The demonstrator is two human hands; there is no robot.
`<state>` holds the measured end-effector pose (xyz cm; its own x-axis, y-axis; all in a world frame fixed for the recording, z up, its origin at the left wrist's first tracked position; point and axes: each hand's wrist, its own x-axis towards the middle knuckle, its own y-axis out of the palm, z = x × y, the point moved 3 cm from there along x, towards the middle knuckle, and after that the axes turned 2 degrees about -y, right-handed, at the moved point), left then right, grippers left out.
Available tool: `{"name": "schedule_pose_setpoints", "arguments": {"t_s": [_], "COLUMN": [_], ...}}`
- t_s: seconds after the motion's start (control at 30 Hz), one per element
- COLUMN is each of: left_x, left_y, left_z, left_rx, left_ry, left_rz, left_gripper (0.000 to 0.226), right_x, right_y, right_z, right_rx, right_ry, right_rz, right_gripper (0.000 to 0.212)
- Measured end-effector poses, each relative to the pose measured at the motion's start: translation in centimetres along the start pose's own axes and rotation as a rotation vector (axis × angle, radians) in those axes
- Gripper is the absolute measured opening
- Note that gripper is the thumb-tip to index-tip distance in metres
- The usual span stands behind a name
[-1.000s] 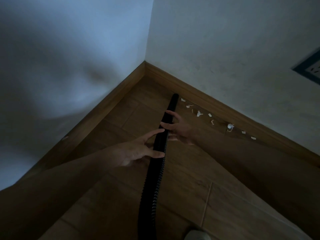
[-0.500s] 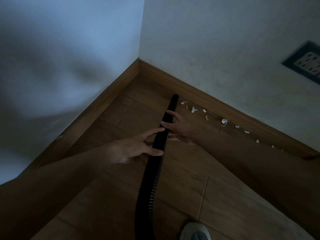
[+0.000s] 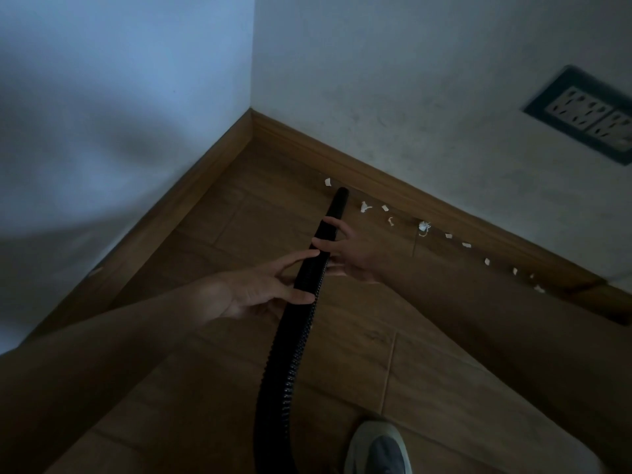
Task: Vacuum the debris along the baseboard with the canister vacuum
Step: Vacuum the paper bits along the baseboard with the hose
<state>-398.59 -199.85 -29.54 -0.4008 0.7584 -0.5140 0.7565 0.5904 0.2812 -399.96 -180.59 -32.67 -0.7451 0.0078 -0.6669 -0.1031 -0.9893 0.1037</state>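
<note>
A black ribbed vacuum hose [image 3: 290,364] runs from the bottom of the view up to a smooth black nozzle tube [image 3: 333,213]. The nozzle tip rests on the wooden floor close to the baseboard [image 3: 427,203]. My left hand [image 3: 260,289] grips the hose where the ribs meet the tube. My right hand [image 3: 345,249] holds the tube just ahead, fingers wrapped over it. Several white scraps of debris [image 3: 424,226] lie in a row along the baseboard, one scrap [image 3: 327,182] to the left of the nozzle tip. The canister is out of view.
Two white walls meet in a corner [image 3: 251,111] ahead. A dark-framed wall socket [image 3: 588,114] sits at the right. My shoe [image 3: 379,449] shows at the bottom. A dark object [image 3: 602,302] lies against the baseboard at far right.
The view has tilted up and shifted, showing more of the socket and the debris row. The nozzle tip has moved along the baseboard, and some scraps near it are gone. Both hands keep their hold.
</note>
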Motion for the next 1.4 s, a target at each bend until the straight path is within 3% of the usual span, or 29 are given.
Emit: {"name": "schedule_pose_setpoints", "arguments": {"t_s": [0.17, 0.33, 0.6, 1.17, 1.4], "left_x": [-0.2, -0.4, -0.8, 0.6, 0.8], "left_y": [-0.4, -1.5, -2.5, -0.3, -1.1], "left_z": [-0.1, 0.1, 0.2, -1.1, -1.1], "left_rx": [-0.039, -0.130, -0.177, -0.087, -0.102], "left_ry": [0.027, -0.112, -0.113, -0.134, -0.117], "left_rz": [-0.043, 0.024, -0.034, -0.028, -0.101], "left_gripper": [0.079, 0.085, 0.084, 0.076, 0.078], "right_x": [0.6, 1.5, 2.4, 1.3, 2.3], "right_y": [0.9, 2.0, 3.5, 0.2, 1.0], "right_z": [0.9, 2.0, 3.2, 2.5, 3.4], "right_rx": [-0.047, -0.091, -0.138, -0.097, -0.115], "right_ry": [0.000, 0.022, 0.032, -0.010, -0.001], "right_rz": [-0.004, 0.034, 0.092, 0.042, 0.070], "right_gripper": [0.077, 0.079, 0.081, 0.075, 0.077]}}
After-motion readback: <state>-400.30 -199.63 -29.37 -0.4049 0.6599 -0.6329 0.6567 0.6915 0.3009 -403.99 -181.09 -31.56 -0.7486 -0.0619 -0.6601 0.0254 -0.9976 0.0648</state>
